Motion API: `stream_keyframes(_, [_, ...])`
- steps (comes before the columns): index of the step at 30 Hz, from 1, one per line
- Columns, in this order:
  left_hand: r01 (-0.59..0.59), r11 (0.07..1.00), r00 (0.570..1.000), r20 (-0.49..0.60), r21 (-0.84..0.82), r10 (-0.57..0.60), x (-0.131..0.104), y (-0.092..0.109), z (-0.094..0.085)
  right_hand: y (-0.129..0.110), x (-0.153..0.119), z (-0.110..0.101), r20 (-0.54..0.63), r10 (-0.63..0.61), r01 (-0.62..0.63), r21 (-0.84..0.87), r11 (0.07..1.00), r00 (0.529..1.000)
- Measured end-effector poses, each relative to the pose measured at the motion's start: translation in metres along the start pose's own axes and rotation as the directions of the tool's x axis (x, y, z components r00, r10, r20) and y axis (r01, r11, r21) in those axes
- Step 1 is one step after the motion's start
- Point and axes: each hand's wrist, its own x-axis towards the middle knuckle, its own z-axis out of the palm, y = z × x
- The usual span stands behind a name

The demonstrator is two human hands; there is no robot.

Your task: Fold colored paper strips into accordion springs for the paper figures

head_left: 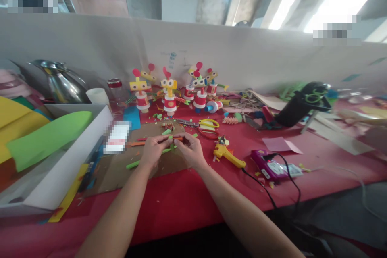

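Observation:
My left hand (154, 151) and my right hand (191, 149) meet over a brown cardboard sheet (111, 177). Between their fingertips is a small green paper strip (171, 143), pinched from both sides. An orange strip (137, 144) lies by my left hand, and more orange shows under my right fingers. A rolled green piece (133, 165) rests on the cardboard below. Just beyond the hands sits a dark striped coil (168, 126). Scissors with yellow handles (208, 123) and a red-handled pair (208, 132) lie beyond my right hand.
Paper-cup figures (169, 102) stand at the back. A yellow glue gun (226, 156) and purple power strip (267, 167) lie right, with cords trailing to the front edge. At left are a white box (69, 157) of coloured sheets and a steel jug (65, 84).

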Motion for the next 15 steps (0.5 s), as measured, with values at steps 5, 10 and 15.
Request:
stream_keyframes(5, [0.020, 1.000, 1.000, 0.014, 0.019, -0.021, 0.0016, -0.0003, -0.0026, -0.0013, 0.0023, -0.0052, 0.011, -0.097, 0.098, -0.084, 0.992, 0.995])
stream_keyframes(10, [0.040, 0.999, 0.999, 0.003, 0.035, -0.040, 0.0024, -0.0052, -0.0046, 0.0007, 0.0043, -0.0079, 0.008, -0.174, 0.172, -0.210, 0.963, 0.985])
stream_keyframes(15, [0.088, 0.989, 0.995, 0.062, -0.116, -0.081, 0.0009, -0.0043, -0.0030, 0.0038, 0.0051, -0.0071, -0.013, -0.072, 0.069, -0.177, 0.982, 0.997])
